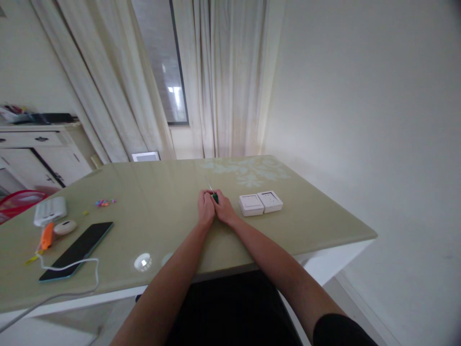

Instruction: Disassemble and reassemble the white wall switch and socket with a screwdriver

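Note:
A screwdriver (215, 198) with a dark green handle and a thin metal shaft points up and away from me, over the middle of the table. My right hand (224, 208) is closed around its handle. Pressed up against it, my left hand (206, 207) has its fingers curled at the same handle; their exact grip is partly hidden. Just right of my hands sit two square white boxes side by side: a wall switch (251, 203) with a flat plate on top, and a wall socket (270, 201) with small dark holes.
On the table's (151, 202) left side lie a phone (79, 250), a white cable (96, 274), an orange utility knife (47, 236), a round white object (65, 227), a white case (50, 210) and small colourful pieces (105, 203). A wall (378, 120) rises on the right.

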### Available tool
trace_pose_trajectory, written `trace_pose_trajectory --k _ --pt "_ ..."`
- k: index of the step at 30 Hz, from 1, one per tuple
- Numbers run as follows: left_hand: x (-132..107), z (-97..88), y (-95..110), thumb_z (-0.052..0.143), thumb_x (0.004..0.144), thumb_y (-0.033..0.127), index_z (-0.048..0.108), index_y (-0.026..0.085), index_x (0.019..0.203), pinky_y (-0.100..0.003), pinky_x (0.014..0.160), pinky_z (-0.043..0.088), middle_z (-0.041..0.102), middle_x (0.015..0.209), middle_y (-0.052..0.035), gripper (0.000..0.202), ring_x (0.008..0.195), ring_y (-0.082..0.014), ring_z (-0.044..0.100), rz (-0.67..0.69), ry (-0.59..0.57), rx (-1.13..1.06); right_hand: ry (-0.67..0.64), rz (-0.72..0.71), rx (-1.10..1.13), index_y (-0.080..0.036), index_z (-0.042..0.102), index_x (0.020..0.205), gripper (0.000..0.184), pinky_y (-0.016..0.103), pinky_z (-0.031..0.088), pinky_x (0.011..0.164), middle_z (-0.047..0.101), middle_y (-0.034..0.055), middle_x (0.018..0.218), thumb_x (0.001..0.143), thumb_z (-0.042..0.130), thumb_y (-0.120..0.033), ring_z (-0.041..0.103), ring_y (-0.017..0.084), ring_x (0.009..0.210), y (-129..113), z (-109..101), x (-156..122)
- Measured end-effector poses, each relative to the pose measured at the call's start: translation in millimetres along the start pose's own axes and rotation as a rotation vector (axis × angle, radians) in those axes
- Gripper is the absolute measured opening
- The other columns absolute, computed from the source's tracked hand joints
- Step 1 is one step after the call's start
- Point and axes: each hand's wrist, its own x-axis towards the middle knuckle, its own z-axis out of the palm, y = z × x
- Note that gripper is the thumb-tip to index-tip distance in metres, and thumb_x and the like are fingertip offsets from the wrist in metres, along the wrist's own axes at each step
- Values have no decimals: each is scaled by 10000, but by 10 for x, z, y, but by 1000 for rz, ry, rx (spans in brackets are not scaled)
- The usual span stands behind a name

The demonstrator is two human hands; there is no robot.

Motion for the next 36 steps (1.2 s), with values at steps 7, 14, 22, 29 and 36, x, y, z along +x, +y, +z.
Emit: trace_pose_trajectory --k 7,14,22,29,36 --pt "-17 -7 25 702 1064 380 681 173 1319 -456 924 643 709 1303 -107 329 1085 -251 730 -9 -2 -11 -10 9 3 -179 666 1336 362 462 633 947 712 99 1281 1064 680 -416 727 242 1084 -17 -7 0" --pt "-7 5 11 703 1063 381 676 172 1329 -459 924 644 706 1310 -109 339 1090 -254 729 -77 16 -49 2 16 11 -175 673 1319 353 460 634 943 717 96 1265 1064 680 -418 729 240 1075 -60 -13 -10" --pt "32 -11 -19 703 1064 381 676 173 1329 -458 923 644 705 1312 -110 339 1090 -254 729 -123 31 -76 -4 18 21 -171 675 1309 350 454 635 934 722 93 1247 1064 680 -421 732 235 1058 -73 -9 -10" --pt "22 3 -11 708 1060 380 672 168 1335 -462 923 644 706 1309 -109 349 1091 -257 730 -100 23 -89 -16 19 7 -174 671 1323 359 460 634 942 718 96 1263 1063 681 -421 730 239 1071 -70 -12 -10" --pt "16 26 -11 708 1060 383 669 170 1346 -471 935 641 700 1325 -112 358 1107 -263 727 -93 36 -89 -17 20 -9 -174 672 1321 361 466 630 953 718 97 1268 1061 683 -425 728 244 1084 -80 -8 -6"
